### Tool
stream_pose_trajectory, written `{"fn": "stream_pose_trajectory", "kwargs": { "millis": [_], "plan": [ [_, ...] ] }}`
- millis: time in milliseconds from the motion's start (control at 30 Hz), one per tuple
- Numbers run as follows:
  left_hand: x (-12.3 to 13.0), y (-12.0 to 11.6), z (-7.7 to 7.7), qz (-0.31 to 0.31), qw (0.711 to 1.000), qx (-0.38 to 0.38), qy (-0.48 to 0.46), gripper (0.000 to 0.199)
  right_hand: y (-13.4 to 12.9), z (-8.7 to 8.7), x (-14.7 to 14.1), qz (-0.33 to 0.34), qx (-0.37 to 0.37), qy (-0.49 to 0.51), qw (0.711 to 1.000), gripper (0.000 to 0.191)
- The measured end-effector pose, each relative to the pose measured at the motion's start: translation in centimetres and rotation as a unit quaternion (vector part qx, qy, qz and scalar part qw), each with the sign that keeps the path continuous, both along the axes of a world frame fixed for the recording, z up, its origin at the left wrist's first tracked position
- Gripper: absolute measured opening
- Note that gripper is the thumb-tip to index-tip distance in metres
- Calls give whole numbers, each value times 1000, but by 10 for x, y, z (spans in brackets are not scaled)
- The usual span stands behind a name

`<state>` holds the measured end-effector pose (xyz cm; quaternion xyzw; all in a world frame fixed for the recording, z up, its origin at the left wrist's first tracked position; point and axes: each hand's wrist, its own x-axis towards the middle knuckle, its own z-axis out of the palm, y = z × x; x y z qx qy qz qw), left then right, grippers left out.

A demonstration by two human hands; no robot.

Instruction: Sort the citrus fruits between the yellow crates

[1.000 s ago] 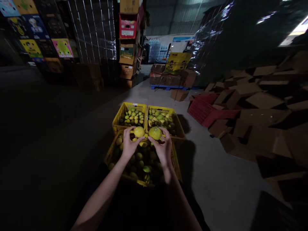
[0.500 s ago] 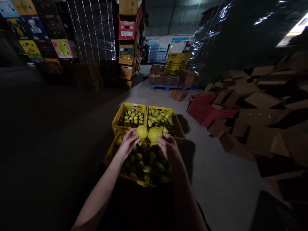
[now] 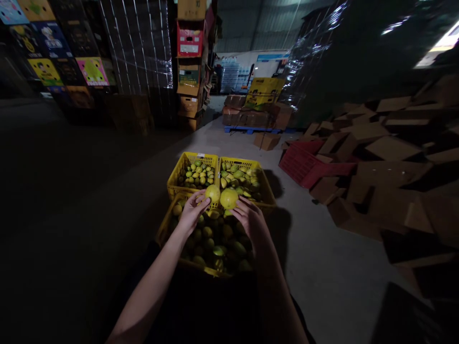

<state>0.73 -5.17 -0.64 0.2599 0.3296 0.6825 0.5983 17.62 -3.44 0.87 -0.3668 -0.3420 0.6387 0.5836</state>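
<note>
My left hand (image 3: pixel 192 210) grips a round yellow fruit (image 3: pixel 213 193) between thumb and fingers. Close beside it, my right hand (image 3: pixel 250 217) holds a second, slightly larger yellow fruit (image 3: pixel 228 198). Both fruits are above the near yellow crate (image 3: pixel 163 229), which is full of dim green and yellow fruit (image 3: pixel 208 232). Behind it stand two more yellow crates, the left one (image 3: pixel 172 179) with small fruit (image 3: pixel 196 175) and the right one (image 3: pixel 267 184) with greener fruit (image 3: pixel 237 175).
A red crate (image 3: pixel 301 165) lies tipped at the right, against a heap of cardboard boxes (image 3: pixel 390 177). Further back are a blue pallet (image 3: pixel 249 129) with boxes, a tall box stack (image 3: pixel 189 76) and wrapped pallets (image 3: pixel 138 48). The floor is grey.
The fruit in my right hand has shifted slightly left and down, and the fingers have changed their hold on it. The left fruit has risen a little.
</note>
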Motion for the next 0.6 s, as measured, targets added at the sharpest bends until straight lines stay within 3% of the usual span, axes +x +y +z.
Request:
{"fn": "stream_pose_trajectory", "kwargs": {
  "millis": [300,600],
  "plan": [
    [8,4,-9,19,996,28,82,40,-4,2,-3,8,-5,-33,999,28],
    [7,-2,-5,-6,994,6,112,29,-2,-3,-3,59,-12,-42,997,29]
  ]
}}
